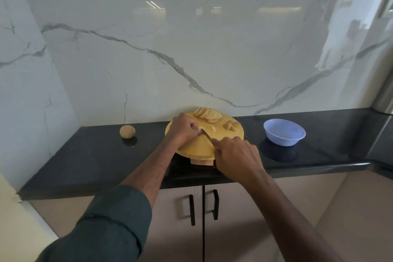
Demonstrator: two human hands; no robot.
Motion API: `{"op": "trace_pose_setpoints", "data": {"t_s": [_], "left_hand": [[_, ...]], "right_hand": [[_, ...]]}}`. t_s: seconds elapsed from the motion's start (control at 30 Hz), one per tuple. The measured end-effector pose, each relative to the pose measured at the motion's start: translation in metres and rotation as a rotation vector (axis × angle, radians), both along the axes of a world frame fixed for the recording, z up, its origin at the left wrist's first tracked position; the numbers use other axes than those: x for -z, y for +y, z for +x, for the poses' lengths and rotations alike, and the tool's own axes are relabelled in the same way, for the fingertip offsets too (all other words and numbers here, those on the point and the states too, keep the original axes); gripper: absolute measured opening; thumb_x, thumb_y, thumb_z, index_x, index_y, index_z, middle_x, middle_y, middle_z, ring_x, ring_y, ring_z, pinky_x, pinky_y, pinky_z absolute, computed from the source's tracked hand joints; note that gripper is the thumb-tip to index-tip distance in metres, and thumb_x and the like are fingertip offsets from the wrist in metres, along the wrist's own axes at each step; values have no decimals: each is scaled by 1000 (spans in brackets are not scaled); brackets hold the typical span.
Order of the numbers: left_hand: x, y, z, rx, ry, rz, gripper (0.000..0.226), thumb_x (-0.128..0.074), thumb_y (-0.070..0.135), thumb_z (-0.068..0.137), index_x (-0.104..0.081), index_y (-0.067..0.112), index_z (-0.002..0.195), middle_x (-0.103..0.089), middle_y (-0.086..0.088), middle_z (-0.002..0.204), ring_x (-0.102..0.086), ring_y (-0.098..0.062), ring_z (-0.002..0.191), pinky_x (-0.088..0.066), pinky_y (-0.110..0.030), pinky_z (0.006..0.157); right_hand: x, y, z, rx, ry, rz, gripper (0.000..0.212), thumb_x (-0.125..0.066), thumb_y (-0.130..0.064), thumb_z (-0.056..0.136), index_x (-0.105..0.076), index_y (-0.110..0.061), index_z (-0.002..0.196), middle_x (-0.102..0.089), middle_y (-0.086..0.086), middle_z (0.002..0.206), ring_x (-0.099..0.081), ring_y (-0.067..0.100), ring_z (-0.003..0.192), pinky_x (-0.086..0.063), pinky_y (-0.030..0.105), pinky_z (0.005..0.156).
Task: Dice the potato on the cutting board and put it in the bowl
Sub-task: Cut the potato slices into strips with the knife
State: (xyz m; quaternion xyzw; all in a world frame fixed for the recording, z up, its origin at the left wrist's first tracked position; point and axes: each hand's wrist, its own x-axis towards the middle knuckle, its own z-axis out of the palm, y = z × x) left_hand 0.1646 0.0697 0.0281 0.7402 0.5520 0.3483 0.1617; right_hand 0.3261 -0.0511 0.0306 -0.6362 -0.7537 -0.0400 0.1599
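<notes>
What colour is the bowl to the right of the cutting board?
The bowl is pale lavender-blue, plain with no pattern; the head view shows it clearly.

you're seeing soft, dim, even light. glare streaks sit on the marble wall point(191, 38) toward 12 o'clock. the black counter point(85, 155) mirrors faint reflections. edges bow at 3 and 9 o'clock; detail slightly soft.

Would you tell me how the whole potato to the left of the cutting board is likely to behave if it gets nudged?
The whole potato looks rounded and lies free on the glossy black counter, so a nudge would probably roll or wobble it. Its unpeeled skin suggests it is firm and not slippery to grip.
</notes>
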Motion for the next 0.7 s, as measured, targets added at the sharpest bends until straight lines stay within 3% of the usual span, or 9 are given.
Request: {"op": "trace_pose_setpoints", "data": {"t_s": [0.13,0.4,0.5,0.57,0.7], "left_hand": [[0,0,0,-2,5,-23,15,-83,17,80,-79,3,84,-77,-5,83,-70,-9,84,-56,-35,93],[-4,-5,-5,27,-39,-90,18,-81,17,82,-80,11,100,-76,3,98,-65,-6,93,-51,-27,95],[-4,-3,-7,-9,-110,-91,9,-74,11,86,-81,11,90,-76,3,91,-65,-1,88,-51,-25,88],[-2,-1,-6,-50,-132,-63,17,-65,5,89,-81,9,89,-76,2,92,-61,3,83,-48,-21,82],[1,5,-6,-91,-135,-63,25,-54,0,90,-78,4,96,-73,-2,97,-61,-9,90,-45,-22,79]], "right_hand": [[-4,-3,13,-9,-10,-27,38,-36,-42,106,-57,-33,137,-61,-3,87,-61,17,77,-56,37,75],[-5,-7,16,27,156,38,38,-43,-35,106,-55,-34,142,-67,-2,90,-64,17,78,-59,39,74],[-2,-2,4,22,159,60,38,-41,-35,105,-56,-33,140,-64,-2,86,-62,18,76,-57,37,72],[-1,1,-7,23,158,59,37,-41,-35,105,-58,-32,138,-63,-2,85,-62,19,76,-56,37,71],[1,8,-25,7,148,52,35,-39,-31,105,-61,-29,132,-62,0,87,-61,22,78,-55,38,70]]}}
